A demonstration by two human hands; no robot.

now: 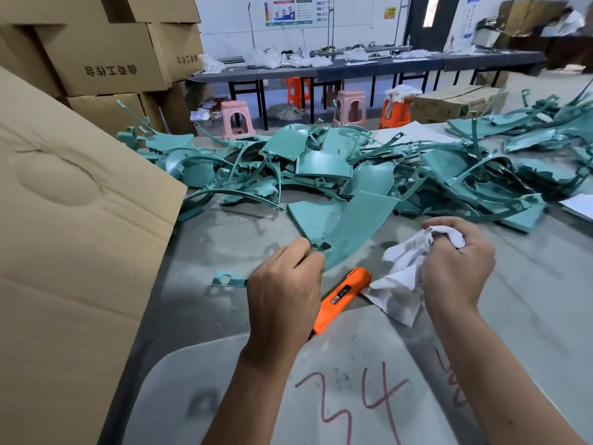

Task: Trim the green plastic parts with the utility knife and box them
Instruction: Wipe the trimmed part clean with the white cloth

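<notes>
I see my left hand point(284, 293) curled, with thumb and fingertips pinching the near corner of a curved green plastic part point(356, 226). The part rises from that pinch up and to the right, and its far end reaches the pile of green parts point(321, 165) spread across the far half of the grey table point(224, 239). Most of the panel lies beyond my fingers, not under the palm; only the notched near edge is inside the grip.

My right hand point(457, 264) is closed round a crumpled white cloth point(404, 277). The bunched top of the cloth shows between thumb and forefinger, and the rest hangs down to the left, its lower corner touching the table.

The orange utility knife point(341, 298) lies on the table between my two hands, untouched by either. Its far end lies just beside the cloth's hanging edge and its near end runs under my left wrist. I cannot tell whether the blade is out.

A small green offcut point(227, 280) lies flat just left of my left hand. On the far left a large cardboard box flap point(73, 226) leans over the table edge. Near me a pale sheet bears a red "34" point(353, 403).
</notes>
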